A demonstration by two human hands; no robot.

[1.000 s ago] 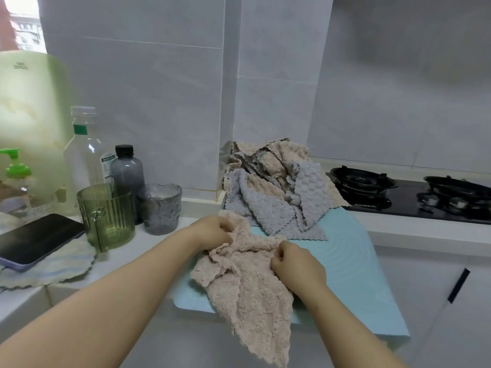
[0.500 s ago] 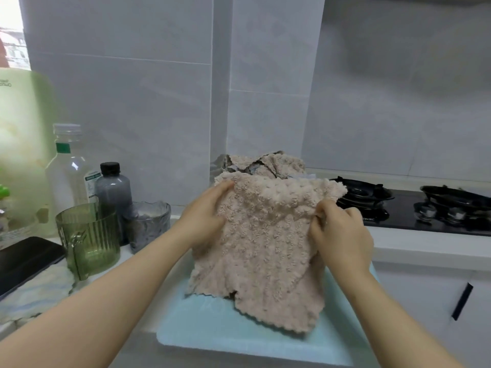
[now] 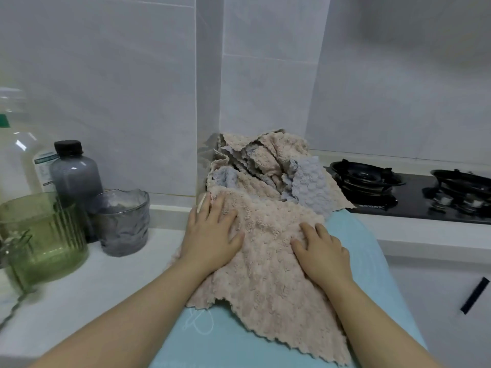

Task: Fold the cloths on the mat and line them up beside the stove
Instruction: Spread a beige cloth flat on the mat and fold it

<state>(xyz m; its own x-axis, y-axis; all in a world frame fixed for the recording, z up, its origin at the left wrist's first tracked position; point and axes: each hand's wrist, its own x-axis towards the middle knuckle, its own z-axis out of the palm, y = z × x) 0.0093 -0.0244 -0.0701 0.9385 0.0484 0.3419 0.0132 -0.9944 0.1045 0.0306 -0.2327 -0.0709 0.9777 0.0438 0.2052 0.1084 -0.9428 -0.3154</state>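
view: head | faces: forward, downward | range: close over mat (image 3: 372, 274)

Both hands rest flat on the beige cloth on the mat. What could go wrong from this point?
1. The beige cloth lies askew under the left hand and right hand, its near edge uneven; a fold now may come out crooked.
2. The pile of unfolded cloths behind reaches the stove; a push could slide one toward the burner.
3. The grey glass stands near the left hand and could be knocked.
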